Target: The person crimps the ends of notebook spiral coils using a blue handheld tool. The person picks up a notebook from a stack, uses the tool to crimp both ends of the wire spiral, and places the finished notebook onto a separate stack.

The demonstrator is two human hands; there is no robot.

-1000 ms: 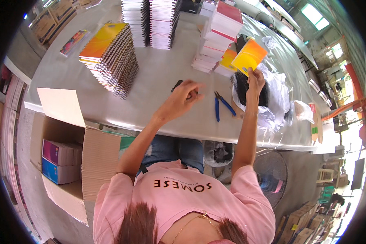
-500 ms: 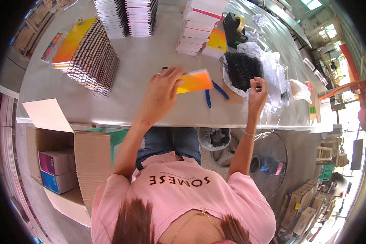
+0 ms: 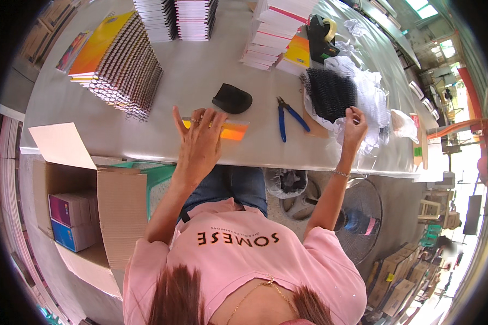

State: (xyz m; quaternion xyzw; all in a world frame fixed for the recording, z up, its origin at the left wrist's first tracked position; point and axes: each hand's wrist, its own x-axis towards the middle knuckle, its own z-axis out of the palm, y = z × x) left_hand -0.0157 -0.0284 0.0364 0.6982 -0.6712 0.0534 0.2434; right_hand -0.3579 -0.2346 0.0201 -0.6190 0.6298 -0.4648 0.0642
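Observation:
My left hand [image 3: 201, 132] is near the table's front edge, its fingers closed over an orange-and-yellow notebook [image 3: 234, 131]. The notebook's right end sticks out past the fingers. Just beyond it lies a black, round-ended flat object [image 3: 232, 98] of a kind I cannot tell. At the near edge of a pile of black binding coils [image 3: 332, 95], my right hand [image 3: 354, 122] has its fingertips pinched together. Whatever they pinch is too small to make out. Between the hands rest blue-handled cutters [image 3: 288, 120] with their handles spread.
A coil-bound notebook stack [image 3: 126, 62] stands on the left. White-paged stacks [image 3: 271, 38] and a black tape dispenser [image 3: 322, 40] are farther back. White plastic wrap [image 3: 371, 103] lies under and beside the coils. Below the table are an open carton [image 3: 122, 216] and a fan [image 3: 358, 216].
My left hand has moved left and nearer with the notebook, uncovering the black object and the cutters' tips. My right hand stays pinched by the coils; the view has shifted slightly.

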